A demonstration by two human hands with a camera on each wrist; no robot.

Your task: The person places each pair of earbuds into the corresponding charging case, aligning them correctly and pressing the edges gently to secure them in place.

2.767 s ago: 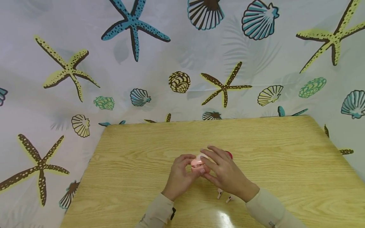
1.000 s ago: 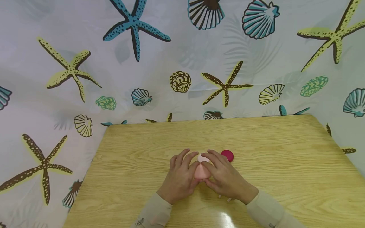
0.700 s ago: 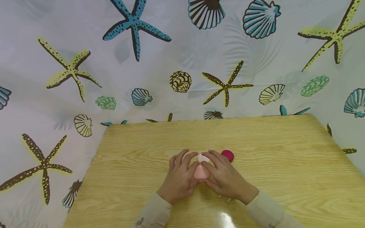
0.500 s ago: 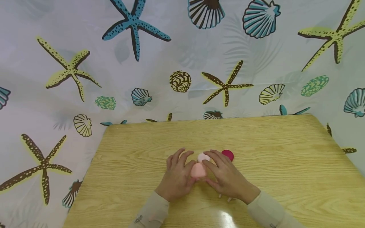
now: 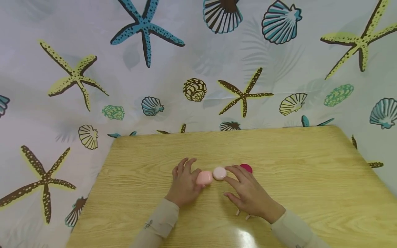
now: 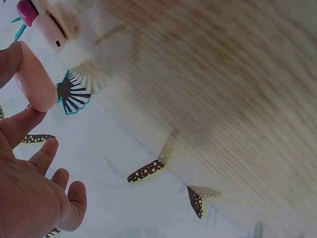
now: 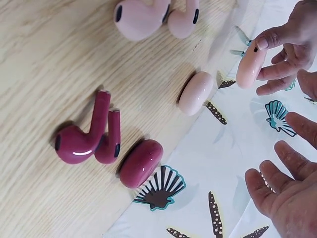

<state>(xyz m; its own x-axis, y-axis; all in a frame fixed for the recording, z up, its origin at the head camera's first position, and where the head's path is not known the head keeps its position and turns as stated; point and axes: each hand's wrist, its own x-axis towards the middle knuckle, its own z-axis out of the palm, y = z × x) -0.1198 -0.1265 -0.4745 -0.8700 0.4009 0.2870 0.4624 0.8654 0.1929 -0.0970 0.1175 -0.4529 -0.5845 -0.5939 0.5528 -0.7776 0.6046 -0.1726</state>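
Hands first: we see the left hand (image 5: 183, 185) pinching a pink earbud case (image 5: 204, 177) between thumb and fingertips, its other fingers fanned out above the tabletop (image 5: 310, 179). The right hand (image 5: 248, 194) rests beside it with fingers relaxed and spread, holding nothing; its fingertips lie just beside a paler pink case (image 5: 220, 173), though we cannot tell whether they touch it. Both cases sit around the middle of the tabletop, somewhat nearer the near edge than the far one, and close to each other. A dark red case (image 5: 246, 168) lies just to the right of the paler one, partly behind the right fingers. In the right wrist view we make out a pair of dark red earbuds (image 7: 89, 136) beside the dark red case, and a pair of pink earbuds (image 7: 153, 17) further along the wood. A seashell-and-starfish curtain (image 5: 198, 65) hangs behind the far edge
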